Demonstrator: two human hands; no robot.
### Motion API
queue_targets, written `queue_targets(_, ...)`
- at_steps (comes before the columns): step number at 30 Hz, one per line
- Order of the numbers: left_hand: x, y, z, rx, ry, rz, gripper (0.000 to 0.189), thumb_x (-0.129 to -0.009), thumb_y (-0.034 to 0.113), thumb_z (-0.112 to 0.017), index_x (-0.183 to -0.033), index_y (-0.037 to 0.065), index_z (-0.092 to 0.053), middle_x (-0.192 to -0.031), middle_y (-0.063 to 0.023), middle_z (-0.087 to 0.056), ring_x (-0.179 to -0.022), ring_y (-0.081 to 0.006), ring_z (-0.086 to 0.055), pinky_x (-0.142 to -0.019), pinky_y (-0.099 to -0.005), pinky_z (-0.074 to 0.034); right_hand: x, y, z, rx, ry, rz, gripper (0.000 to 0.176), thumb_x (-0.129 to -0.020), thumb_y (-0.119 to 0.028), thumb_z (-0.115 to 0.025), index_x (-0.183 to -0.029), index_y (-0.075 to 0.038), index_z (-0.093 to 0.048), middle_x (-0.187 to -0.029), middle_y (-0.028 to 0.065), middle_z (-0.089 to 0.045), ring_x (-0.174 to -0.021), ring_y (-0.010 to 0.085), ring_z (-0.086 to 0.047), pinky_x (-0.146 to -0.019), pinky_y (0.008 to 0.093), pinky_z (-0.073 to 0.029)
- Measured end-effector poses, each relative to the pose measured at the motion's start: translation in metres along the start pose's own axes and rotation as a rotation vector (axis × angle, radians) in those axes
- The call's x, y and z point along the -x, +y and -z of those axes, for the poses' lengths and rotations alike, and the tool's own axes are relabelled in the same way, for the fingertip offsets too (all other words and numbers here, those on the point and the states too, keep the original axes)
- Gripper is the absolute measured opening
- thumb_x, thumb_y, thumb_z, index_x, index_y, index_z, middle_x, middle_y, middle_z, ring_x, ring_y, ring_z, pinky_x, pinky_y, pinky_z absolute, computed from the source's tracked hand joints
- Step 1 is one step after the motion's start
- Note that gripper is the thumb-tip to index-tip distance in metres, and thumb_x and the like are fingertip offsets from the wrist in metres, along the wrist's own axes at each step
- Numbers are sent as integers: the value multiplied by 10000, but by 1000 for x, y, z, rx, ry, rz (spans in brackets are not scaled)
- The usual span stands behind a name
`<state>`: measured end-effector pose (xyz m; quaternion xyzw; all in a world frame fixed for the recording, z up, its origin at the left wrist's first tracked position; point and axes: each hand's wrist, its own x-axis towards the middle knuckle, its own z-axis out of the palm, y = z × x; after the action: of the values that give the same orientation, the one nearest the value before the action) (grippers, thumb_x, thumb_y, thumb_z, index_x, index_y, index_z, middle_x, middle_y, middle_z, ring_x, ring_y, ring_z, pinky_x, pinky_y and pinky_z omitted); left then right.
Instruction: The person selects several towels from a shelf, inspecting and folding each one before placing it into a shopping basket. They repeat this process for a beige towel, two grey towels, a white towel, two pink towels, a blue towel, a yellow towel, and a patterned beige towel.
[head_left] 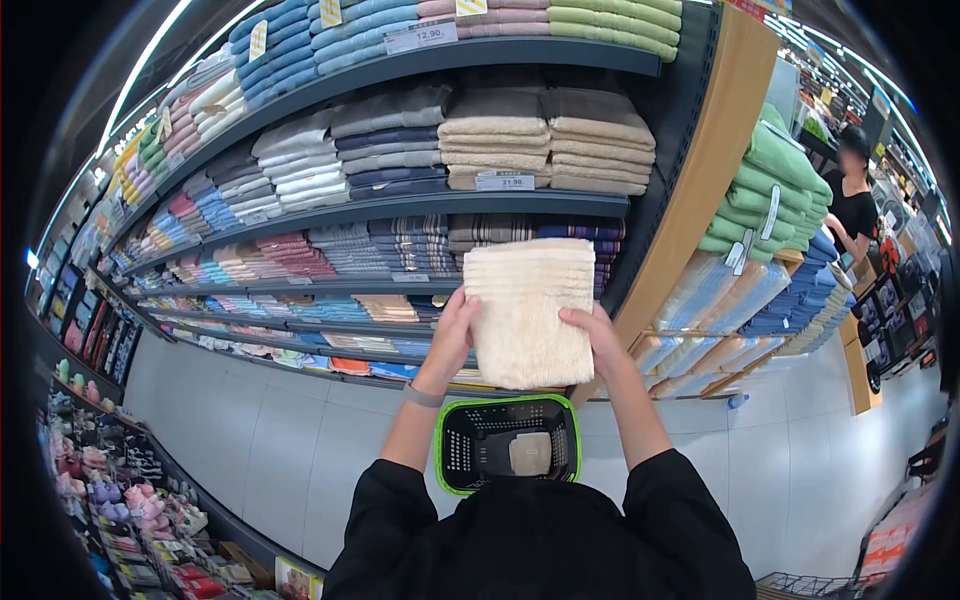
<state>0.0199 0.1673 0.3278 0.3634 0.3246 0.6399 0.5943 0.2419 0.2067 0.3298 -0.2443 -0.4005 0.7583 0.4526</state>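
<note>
A folded cream towel (pixel 530 320) is held up in front of the shelves, one hand at each side edge. My left hand (pixel 458 325) grips its left side, and my right hand (pixel 594 332) has the thumb over the front of its right side. The fingers behind the towel are hidden. Below stands a black shopping basket (pixel 462 450) with a green rim, and a beige folded item (pixel 530 454) lies inside it. Stacks of similar beige towels (pixel 545 150) sit on the shelf above and behind the held one.
Shelves (pixel 400 208) of folded towels run leftward ahead. A wooden end post (pixel 690 180) stands right of them, then green towels (pixel 765 185) and a person (pixel 853 200) in black. A low display of slippers (pixel 140 505) lines the lower left. Grey floor tiles (pixel 280 420) lie between.
</note>
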Motion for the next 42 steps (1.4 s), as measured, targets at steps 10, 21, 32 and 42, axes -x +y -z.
queue_targets(10,18,-19,-37,-650,124,-384,248,-885,150,-523,-1055,-30,-502,-967,-94,-592,-874,-164,-559,-779,-274,-435,49,8,10,9,62,-71,605,-799,-200,-633,-1278,29,-343,-1216,157,-478,-1082,223,-513,-890,335,-442)
queue_targets(21,78,-31,-79,-1369,-280,-662,665,-719,194,-653,-1282,-4,-359,-1350,-234,-309,-1233,-380,-320,-990,-422,-289,65,28,-5,-314,176,46,482,-873,-194,-518,-1276,8,-348,-1246,143,-463,-1116,231,-492,-939,355,-406)
queue_targets(32,79,-89,-47,-414,-90,-82,279,-912,103,-408,-1128,-50,-494,-1264,-181,-467,-1198,-251,-424,-997,-337,-331,80,69,-2,-366,219,20,457,-911,-308,-465,-1264,-30,-379,-1235,98,-473,-1120,168,-473,-952,321,-374)
queue_targets(42,76,-107,-59,-738,26,-197,377,-834,96,-532,-1181,-40,-478,-1142,-138,-545,-1033,-208,-529,-894,-292,-401,87,80,7,-176,206,223,470,-935,-288,-388,-1323,-34,-309,-1282,79,-422,-1198,155,-383,-1002,290,-284)
